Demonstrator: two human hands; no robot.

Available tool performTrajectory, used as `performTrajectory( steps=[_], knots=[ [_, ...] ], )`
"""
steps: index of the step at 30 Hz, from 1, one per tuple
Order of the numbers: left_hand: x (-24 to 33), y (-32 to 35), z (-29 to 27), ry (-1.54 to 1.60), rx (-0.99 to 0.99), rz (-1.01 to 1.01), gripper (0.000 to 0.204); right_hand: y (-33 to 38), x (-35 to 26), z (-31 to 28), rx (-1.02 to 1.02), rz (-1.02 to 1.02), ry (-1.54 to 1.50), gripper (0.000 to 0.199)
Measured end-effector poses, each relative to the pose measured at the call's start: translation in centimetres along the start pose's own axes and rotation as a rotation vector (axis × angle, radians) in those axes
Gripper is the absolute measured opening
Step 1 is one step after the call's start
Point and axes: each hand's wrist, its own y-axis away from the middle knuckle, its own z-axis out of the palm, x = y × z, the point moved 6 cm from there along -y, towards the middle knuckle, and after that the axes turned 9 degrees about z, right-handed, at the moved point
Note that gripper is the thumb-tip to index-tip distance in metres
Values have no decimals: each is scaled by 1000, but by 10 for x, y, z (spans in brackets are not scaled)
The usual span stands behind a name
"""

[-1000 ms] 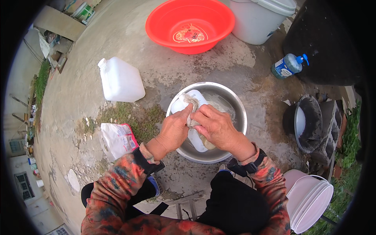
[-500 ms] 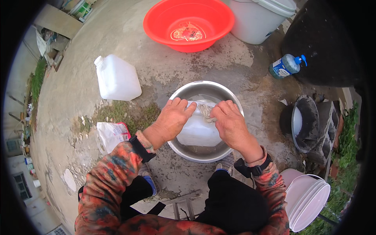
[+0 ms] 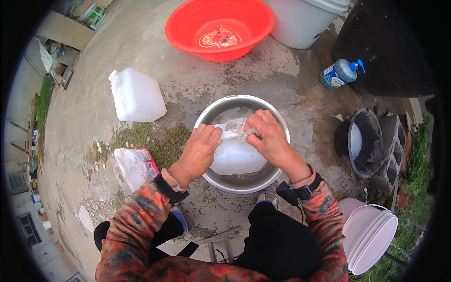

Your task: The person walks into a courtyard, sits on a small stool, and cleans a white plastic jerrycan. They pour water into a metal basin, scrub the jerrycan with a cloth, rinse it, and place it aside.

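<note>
A white translucent plastic jug (image 3: 237, 159) lies in the metal basin (image 3: 203, 113), which stands on the ground before my feet. My left hand (image 3: 201, 146) is closed around the jug's far left edge, near what looks like its handle. In my right hand (image 3: 268, 137) is a wet, greyish-white rag (image 3: 242, 131), bunched against the jug's far side. Some water shows in the basin beyond the jug.
Another white jug (image 3: 138, 96) stands to the left, above a plastic bag (image 3: 134, 167). Farther off are a red basin (image 3: 221, 28) and a white bucket (image 3: 300, 23). A blue-capped pump bottle (image 3: 337, 74), a dark tub (image 3: 365, 141) and pink buckets (image 3: 371, 239) are on the right.
My right hand has moved slightly away from me and to the left with the rag, its wrist more raised. My left hand keeps its hold on the jug; the whole view has shifted a little.
</note>
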Motion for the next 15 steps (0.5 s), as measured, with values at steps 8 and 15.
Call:
performTrajectory(
  steps=[8,15],
  knots=[
    [21,10,1,-2,-40,35,30,-10,14,7,-122,260,291,18],
    [14,19,-2,15,-18,-27,31,-1,-1,-29,-142,185,-211,20]
  ],
)
